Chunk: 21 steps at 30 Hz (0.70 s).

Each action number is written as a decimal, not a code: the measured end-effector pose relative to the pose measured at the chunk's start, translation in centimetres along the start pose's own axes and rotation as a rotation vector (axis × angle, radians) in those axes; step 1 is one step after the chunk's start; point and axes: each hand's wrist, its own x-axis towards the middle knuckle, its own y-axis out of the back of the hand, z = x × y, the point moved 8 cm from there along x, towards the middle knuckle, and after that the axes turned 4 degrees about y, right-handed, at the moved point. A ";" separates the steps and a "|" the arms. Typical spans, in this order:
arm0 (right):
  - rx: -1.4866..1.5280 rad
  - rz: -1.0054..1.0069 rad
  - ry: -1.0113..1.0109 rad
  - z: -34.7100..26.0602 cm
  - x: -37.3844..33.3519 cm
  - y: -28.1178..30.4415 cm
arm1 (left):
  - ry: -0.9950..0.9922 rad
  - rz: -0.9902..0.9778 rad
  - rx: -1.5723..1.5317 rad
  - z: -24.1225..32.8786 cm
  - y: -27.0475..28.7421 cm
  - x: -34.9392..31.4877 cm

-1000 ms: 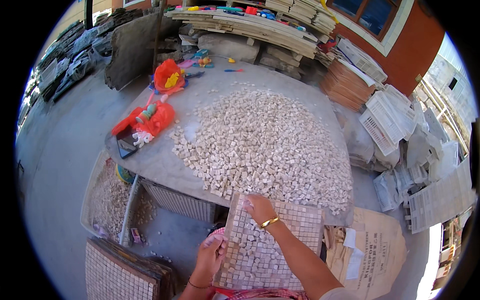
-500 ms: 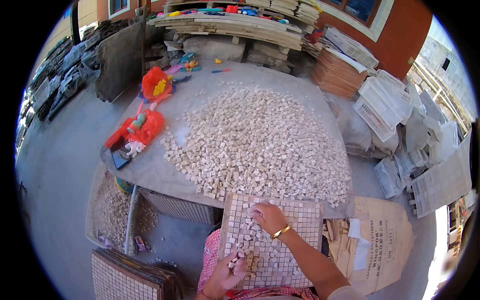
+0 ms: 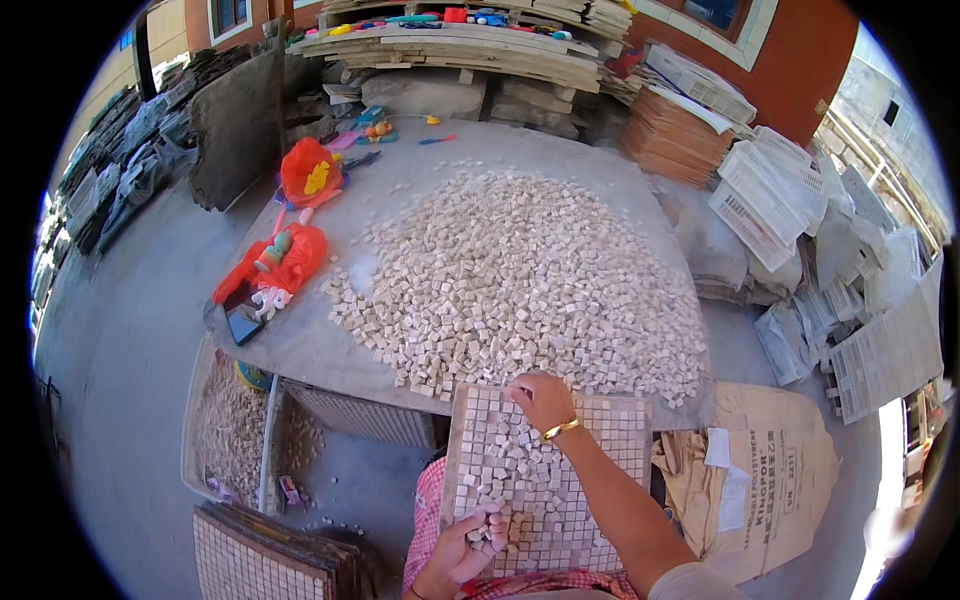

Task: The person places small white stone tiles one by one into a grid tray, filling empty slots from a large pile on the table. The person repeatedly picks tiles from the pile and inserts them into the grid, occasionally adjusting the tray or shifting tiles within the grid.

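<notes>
A square board [image 3: 453, 450] set with rows of small pale stone cubes lies in front of me, over my lap. Loose cubes [image 3: 522, 462] are scattered on top of its rows, mostly left of the middle. My right hand [image 3: 545, 402], with a gold bangle at the wrist, is over the board's far part. Its fingers are pinched together, and what they hold, if anything, is hidden. Low on the board's left side, my left hand [image 3: 465, 548] curls round a few stone cubes [image 3: 480, 530]. Beyond the board, a large heap of stone cubes [image 3: 520, 290] covers much of the table.
The grey table [image 3: 300, 335] also carries red plastic bags [image 3: 300, 255], toys and a phone [image 3: 243, 322]. A white bin [image 3: 190, 440] of cubes stands below left, near stacked tile boards [image 3: 265, 560]. Flattened sacks [image 3: 770, 480] and white crates [image 3: 765, 205] lie to the right.
My right hand has moved a little up and right, toward the board's far edge. My left hand has shifted slightly down, still curled round its cubes. The whole view has tilted slightly.
</notes>
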 end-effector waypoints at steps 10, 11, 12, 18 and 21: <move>-0.208 0.091 0.149 1.7 -0.1 0.9 | 0.087 -0.255 -0.027 0.1 0.2 0.1; -0.234 0.081 0.182 1.3 0.0 0.6 | 0.053 -0.198 0.009 0.2 0.5 0.0; -0.266 0.075 0.214 1.0 0.1 0.6 | 0.024 -0.145 0.046 0.4 0.7 0.0; -0.344 0.045 0.358 0.2 0.2 0.5 | 0.019 -0.131 0.006 0.7 1.5 -0.1; -0.262 0.093 0.275 0.7 0.0 1.4 | 0.011 -0.050 0.012 0.6 1.2 0.0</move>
